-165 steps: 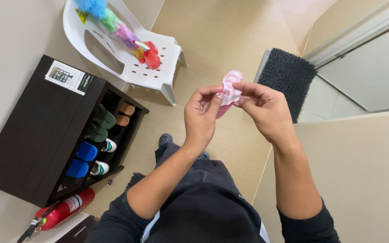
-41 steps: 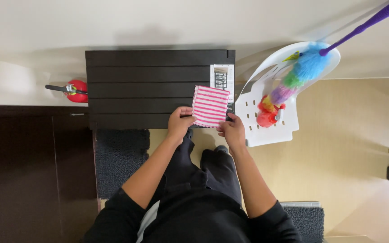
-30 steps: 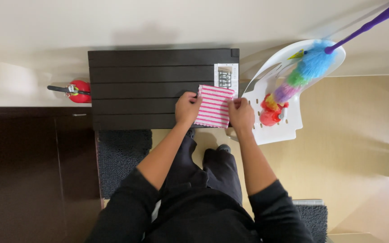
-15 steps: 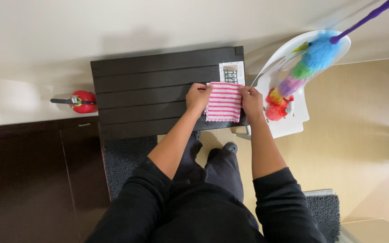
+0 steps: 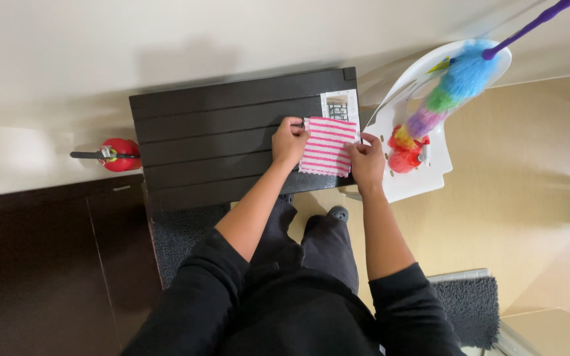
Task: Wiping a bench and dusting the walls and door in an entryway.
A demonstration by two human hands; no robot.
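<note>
A pink and white striped cloth (image 5: 328, 146) lies spread flat on the right end of a dark slatted cabinet top (image 5: 219, 142). My left hand (image 5: 289, 140) grips the cloth's left edge. At the right edge, my right hand (image 5: 367, 160) pinches the cloth. A white sticker (image 5: 340, 105) sits on the cabinet just above the cloth.
A white plastic chair (image 5: 423, 118) stands to the right, carrying a multicoloured feather duster (image 5: 453, 86) with a purple handle and a red spray bottle (image 5: 405, 155). A red fire extinguisher (image 5: 119, 155) sits left of the cabinet. Grey mats (image 5: 186, 231) lie on the floor.
I turned from the chair to face the cabinet. The cloth, first bunched between my hands, is unfolded and has come down flat onto the cabinet's right end.
</note>
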